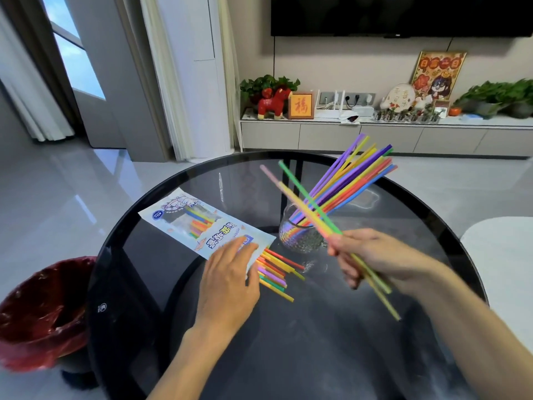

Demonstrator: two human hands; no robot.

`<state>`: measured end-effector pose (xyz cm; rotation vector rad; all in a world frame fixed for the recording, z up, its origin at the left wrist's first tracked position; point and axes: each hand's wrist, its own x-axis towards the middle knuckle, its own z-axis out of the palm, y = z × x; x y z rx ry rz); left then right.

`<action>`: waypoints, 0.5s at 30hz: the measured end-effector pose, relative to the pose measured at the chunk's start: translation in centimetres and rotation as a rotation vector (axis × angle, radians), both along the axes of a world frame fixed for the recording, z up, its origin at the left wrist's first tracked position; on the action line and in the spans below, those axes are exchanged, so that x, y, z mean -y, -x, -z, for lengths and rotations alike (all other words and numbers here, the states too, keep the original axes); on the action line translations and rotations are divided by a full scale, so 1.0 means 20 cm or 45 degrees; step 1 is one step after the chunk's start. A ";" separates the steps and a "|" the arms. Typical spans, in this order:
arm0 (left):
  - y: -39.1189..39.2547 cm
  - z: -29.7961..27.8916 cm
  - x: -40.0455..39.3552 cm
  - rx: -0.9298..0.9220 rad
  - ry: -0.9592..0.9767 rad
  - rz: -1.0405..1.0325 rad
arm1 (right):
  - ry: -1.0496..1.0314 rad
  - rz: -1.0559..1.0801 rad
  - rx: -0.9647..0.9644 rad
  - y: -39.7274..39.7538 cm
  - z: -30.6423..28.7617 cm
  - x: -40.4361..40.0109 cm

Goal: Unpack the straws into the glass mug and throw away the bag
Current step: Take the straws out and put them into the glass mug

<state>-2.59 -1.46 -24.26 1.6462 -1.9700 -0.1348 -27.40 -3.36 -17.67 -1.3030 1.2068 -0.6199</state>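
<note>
A round dark glass counter (pixel 288 356) is seen from above. A printed straw bag (pixel 199 223) is laid flat on it, left of centre, with its open end turned toward the person. The left hand (pixel 230 272) is rested on that open end, fingers straight and spread, pressing the bag down; nothing is gripped by it. A bundle of loose straws (pixel 277 272) sticks out of the bag mouth just right of the left hand, lying on the counter. More straws are seen through the bag's clear window.

A small bunch of held straws (pixel 305 203) is gripped in the right hand (pixel 372 255), fingers curled round them. The bunch is tilted, its upper ends pointed up-left over the mug, its lower ends stuck out past the hand toward the near right edge of the counter. Motion blur is seen on this bunch.

The glass mug (pixel 300 235) is stood upright near the counter's centre, just right of the bag and just left of the right hand. A fan of coloured straws in the mug (pixel 357 174) is already leaned up and to the right.

A bin with a red liner (pixel 40 313) is stood on the floor at the left, beside the counter. A low cabinet (pixel 375 137) with plants and ornaments is set against the far wall, below a dark screen (pixel 403 13).
</note>
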 end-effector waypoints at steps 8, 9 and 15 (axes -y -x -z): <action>0.06 -0.09 -0.05 0.219 0.519 0.300 | -0.202 -0.668 0.244 -0.23 -0.07 -0.06; 0.05 -0.09 -0.05 0.166 0.484 0.318 | -0.194 -0.649 0.282 -0.23 -0.08 -0.07; 0.04 -0.32 -0.12 -0.635 -0.034 0.351 | 0.010 -0.062 0.670 -0.22 -0.11 -0.03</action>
